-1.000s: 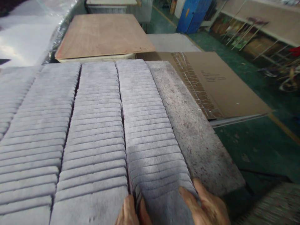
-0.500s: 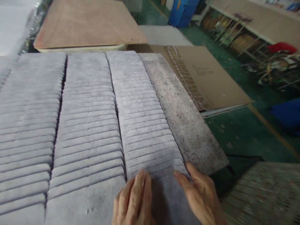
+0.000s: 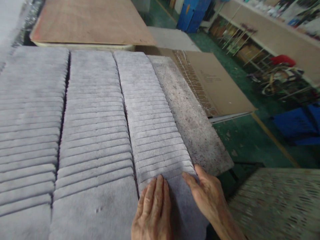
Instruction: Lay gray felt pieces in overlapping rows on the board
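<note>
Overlapping grey cloth pieces lie in long rows, like shingles, with their edges stepped toward me. My left hand (image 3: 153, 206) rests flat on the front grey cloth piece (image 3: 186, 210) of the right-hand row, fingers stretched out side by side. At that piece's right edge, my right hand (image 3: 208, 191) has its thumb on top and its forefinger along the side, gripping the edge; the other fingers are mostly hidden. Left of my hands runs the middle row (image 3: 96, 133), and beyond a narrow dark gap is another row (image 3: 27, 133).
Speckled board (image 3: 192, 120) shows right of the rows. Behind it lie a flattened cardboard sheet (image 3: 222, 86) and a wooden board (image 3: 95, 23). A perforated panel (image 3: 277, 203) stands at lower right, with a blue bin (image 3: 297, 125) on the green floor and a cluttered bench (image 3: 270, 30) beyond.
My view has shifted slightly. My left hand has flattened and sits a little further right on the front piece. My right hand keeps to the same edge.
</note>
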`<move>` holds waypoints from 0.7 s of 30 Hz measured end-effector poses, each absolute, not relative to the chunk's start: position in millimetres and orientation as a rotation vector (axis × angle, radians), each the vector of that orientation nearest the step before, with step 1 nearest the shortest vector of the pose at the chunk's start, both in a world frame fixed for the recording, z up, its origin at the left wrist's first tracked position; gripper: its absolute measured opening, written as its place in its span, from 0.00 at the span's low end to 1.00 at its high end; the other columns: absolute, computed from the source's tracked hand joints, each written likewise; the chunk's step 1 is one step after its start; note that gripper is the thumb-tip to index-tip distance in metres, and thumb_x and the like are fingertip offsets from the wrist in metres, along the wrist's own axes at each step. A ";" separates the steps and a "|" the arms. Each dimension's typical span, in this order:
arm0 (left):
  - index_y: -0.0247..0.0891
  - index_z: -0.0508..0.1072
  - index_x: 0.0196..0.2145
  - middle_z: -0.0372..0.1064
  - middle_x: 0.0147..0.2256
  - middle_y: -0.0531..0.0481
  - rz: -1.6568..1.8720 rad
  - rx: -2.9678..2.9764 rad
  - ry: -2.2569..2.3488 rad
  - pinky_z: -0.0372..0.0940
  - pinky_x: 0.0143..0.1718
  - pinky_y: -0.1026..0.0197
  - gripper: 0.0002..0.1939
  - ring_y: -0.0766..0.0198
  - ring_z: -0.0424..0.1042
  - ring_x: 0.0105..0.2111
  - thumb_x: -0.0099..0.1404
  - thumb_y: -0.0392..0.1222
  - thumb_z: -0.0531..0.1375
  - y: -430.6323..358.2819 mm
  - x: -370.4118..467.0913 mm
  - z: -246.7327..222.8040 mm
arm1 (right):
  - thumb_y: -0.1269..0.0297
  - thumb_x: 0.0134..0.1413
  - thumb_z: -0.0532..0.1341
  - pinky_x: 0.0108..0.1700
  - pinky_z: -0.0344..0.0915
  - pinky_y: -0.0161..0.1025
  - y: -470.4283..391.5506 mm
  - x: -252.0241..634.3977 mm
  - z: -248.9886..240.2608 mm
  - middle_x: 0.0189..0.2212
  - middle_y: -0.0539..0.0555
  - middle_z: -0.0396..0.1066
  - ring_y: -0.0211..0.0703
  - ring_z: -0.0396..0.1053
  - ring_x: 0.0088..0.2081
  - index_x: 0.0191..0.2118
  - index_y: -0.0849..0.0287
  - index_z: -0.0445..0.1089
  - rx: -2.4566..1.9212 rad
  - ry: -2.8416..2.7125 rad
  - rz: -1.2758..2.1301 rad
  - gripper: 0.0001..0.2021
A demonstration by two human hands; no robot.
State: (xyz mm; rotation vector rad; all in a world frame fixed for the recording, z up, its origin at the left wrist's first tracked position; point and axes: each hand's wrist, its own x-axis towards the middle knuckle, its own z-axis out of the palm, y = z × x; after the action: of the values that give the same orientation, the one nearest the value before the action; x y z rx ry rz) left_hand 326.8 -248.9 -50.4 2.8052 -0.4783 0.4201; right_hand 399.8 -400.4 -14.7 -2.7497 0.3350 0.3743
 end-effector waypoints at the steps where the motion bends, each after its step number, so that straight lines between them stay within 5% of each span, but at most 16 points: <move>1: 0.30 0.66 0.50 0.64 0.52 0.44 0.429 2.814 -0.512 0.65 0.44 0.57 0.21 0.55 0.61 0.52 0.61 0.31 0.47 -247.5 326.7 -51.6 | 0.52 0.49 0.47 0.24 0.56 0.36 -399.7 398.9 -14.1 0.14 0.49 0.60 0.42 0.62 0.20 0.22 0.54 0.55 -2.823 0.295 0.363 0.14; 5: 0.29 0.64 0.52 0.61 0.54 0.43 0.404 2.849 -0.563 0.68 0.43 0.58 0.22 0.54 0.60 0.53 0.59 0.33 0.50 -244.7 326.4 -52.4 | 0.56 0.54 0.47 0.20 0.57 0.37 -400.2 392.2 -13.3 0.14 0.53 0.67 0.48 0.68 0.19 0.27 0.56 0.61 -3.123 0.089 0.262 0.13; 10: 0.29 0.62 0.53 0.60 0.55 0.44 0.323 2.840 -0.476 0.69 0.44 0.56 0.23 0.54 0.57 0.55 0.59 0.31 0.50 -249.8 325.6 -46.1 | 0.50 0.55 0.50 0.16 0.57 0.35 -421.9 388.1 -13.5 0.15 0.50 0.68 0.44 0.67 0.16 0.32 0.58 0.63 -3.144 -0.199 0.030 0.16; 15: 0.29 0.63 0.53 0.60 0.55 0.44 0.340 2.792 -0.403 0.68 0.46 0.56 0.23 0.54 0.56 0.55 0.59 0.31 0.50 -254.6 326.5 -40.7 | 0.54 0.57 0.52 0.32 0.64 0.37 -451.0 408.6 -13.5 0.31 0.56 0.71 0.44 0.69 0.32 0.40 0.63 0.65 -2.823 -0.666 -0.377 0.16; 21: 0.29 0.63 0.52 0.62 0.53 0.42 0.179 2.776 -0.288 0.64 0.51 0.55 0.21 0.57 0.55 0.56 0.60 0.32 0.51 -260.0 332.5 -24.0 | 0.61 0.57 0.51 0.42 0.61 0.42 -452.1 441.8 -17.7 0.38 0.62 0.69 0.49 0.64 0.41 0.44 0.70 0.63 -2.463 -1.116 -0.347 0.16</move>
State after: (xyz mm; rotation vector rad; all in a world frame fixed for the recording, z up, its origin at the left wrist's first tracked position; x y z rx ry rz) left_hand 332.5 -260.0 -24.0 2.7764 -0.2875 0.1794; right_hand 441.8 -452.1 -17.7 -2.4630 -1.1164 -0.3471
